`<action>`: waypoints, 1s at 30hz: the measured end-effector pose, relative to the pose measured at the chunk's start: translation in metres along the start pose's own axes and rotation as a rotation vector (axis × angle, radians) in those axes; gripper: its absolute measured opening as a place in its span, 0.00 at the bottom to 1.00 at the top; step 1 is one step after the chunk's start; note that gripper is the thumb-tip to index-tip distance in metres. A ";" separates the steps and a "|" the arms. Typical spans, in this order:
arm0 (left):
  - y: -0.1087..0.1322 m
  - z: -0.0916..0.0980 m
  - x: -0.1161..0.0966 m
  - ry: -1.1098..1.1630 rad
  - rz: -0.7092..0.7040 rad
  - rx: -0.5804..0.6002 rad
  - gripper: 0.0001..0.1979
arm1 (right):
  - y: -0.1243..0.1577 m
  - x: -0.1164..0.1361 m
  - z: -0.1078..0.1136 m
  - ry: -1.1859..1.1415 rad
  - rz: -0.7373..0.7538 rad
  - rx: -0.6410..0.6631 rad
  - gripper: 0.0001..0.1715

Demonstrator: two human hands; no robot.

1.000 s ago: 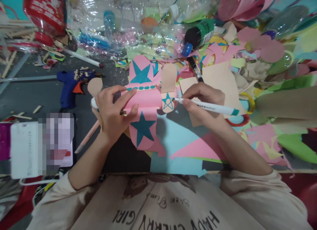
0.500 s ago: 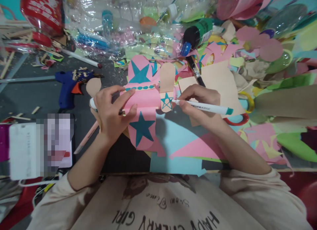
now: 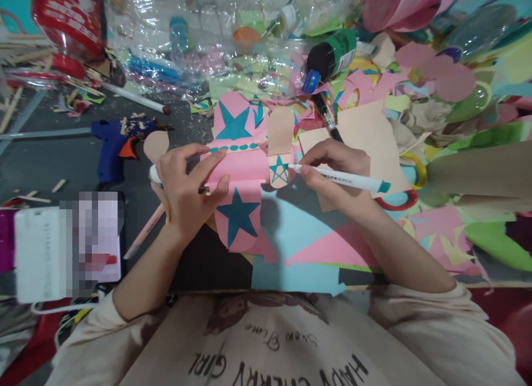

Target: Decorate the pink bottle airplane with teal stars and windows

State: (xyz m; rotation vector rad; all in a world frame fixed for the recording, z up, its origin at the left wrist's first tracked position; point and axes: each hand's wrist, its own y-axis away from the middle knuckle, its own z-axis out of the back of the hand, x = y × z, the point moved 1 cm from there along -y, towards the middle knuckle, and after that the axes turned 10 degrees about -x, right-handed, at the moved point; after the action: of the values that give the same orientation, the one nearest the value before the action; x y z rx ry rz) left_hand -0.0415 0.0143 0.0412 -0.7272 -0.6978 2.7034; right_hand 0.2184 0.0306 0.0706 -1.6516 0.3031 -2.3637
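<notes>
My right hand [image 3: 334, 167] is closed in a writing grip around a white acrylic paint marker [image 3: 347, 179] with a teal end. The marker's tip touches or hovers just at the right edge of a teal outlined star on a beige paper strip [image 3: 280, 137] with rounded ends. Left of the strip lies a pink paper cutout [image 3: 241, 167] bearing two solid teal stars and a row of teal ovals. My left hand [image 3: 191, 181] rests on its left side, thumb and fingers spread, pressing the paper. A white rounded tip pokes out left of that hand, mostly hidden.
A blue glue gun [image 3: 112, 148], a phone [image 3: 102, 236] and a white box-like device [image 3: 37, 253] are at left. Paper scraps, a green bottle [image 3: 332, 53] and clear plastic [image 3: 166, 31] crowd the back. Red-handled scissors [image 3: 397, 200] lie right, beside beige paper [image 3: 366, 131].
</notes>
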 end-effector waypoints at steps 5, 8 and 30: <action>0.000 -0.001 0.000 -0.029 -0.012 -0.021 0.16 | 0.000 -0.001 0.000 0.006 -0.008 -0.001 0.14; 0.000 0.000 0.000 -0.052 -0.025 -0.020 0.17 | 0.000 0.000 0.001 0.015 -0.023 0.009 0.15; 0.000 -0.002 0.002 0.042 0.003 -0.026 0.17 | 0.001 -0.003 0.000 -0.004 0.023 -0.047 0.11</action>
State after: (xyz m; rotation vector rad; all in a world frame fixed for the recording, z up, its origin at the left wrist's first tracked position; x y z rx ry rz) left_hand -0.0422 0.0155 0.0389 -0.7895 -0.7241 2.6777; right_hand 0.2200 0.0308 0.0676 -1.6644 0.3779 -2.3539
